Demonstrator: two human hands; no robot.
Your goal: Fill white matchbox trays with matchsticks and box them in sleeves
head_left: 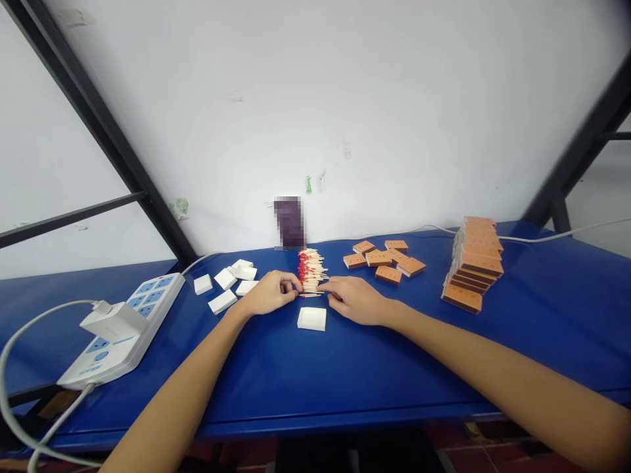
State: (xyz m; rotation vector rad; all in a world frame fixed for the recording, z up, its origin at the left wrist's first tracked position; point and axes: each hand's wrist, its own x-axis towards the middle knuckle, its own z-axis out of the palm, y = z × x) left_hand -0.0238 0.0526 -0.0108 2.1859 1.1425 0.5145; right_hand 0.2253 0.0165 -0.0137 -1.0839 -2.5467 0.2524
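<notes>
A pile of red-headed wooden matches (311, 268) lies on the blue table, its heads toward the left. At its near left edge is my left hand (272, 293), fingers curled and thumb close to the index finger, pinching at match heads. My right hand (361, 301) is on the other side, its index finger stretched out to touch the bare match ends and its thumb held apart below. Just in front of the pile sits a white matchbox tray (312, 318), open side up. What lies inside my left fingers is partly hidden.
Several white trays (225, 279) lie left of my left hand. Several orange matchbox sleeves (388, 274) are scattered at right, beside a tall stack of orange matchboxes (477, 256). A white power strip (148, 315) with a plugged-in adapter and cables stands at left. A pixelated dark object (290, 223) leans against the wall.
</notes>
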